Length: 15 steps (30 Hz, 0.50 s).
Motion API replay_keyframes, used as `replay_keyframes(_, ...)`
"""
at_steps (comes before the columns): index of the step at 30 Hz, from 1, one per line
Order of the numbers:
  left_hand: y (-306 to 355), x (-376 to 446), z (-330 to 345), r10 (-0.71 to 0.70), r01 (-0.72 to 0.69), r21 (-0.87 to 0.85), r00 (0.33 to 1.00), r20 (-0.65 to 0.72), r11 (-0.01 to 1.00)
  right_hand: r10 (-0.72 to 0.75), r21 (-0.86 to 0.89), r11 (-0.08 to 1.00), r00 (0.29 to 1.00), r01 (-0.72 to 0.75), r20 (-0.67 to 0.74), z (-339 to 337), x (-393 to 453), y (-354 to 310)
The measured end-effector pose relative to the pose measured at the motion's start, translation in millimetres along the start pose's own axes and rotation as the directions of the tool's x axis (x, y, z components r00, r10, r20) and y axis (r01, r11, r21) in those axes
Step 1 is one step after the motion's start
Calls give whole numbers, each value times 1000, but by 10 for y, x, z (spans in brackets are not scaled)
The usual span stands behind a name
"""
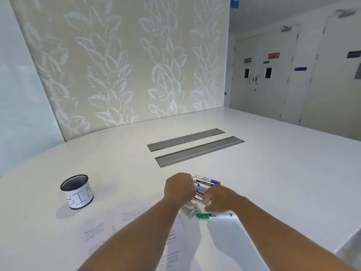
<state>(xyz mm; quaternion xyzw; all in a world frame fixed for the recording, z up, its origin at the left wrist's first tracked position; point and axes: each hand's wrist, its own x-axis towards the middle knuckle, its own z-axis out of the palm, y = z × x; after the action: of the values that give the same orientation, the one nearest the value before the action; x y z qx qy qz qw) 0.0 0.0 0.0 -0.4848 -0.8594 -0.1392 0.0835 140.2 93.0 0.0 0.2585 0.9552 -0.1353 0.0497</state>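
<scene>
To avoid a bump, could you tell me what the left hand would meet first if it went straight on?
The left hand would most likely meet the row of markers first; it may already touch them, depth being unclear.

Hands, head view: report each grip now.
Left hand: closed on the markers.
Right hand: curled at the markers; grip cannot be told.

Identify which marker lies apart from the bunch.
The green-capped marker, alone and nearest the person; the other markers, a blue one included, lie bunched between the left hand and right hand.
</scene>
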Motion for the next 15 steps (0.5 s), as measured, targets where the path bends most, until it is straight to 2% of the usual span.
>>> replay_keyframes(3,29,19,100,-40,38,29,994,103,999,20,32,999,997,-23,79,81,-28,128)
replay_keyframes(15,-91,153,453,-231,240,5,929,291,971,39,-116,993,998,-32,56,225,54,424)
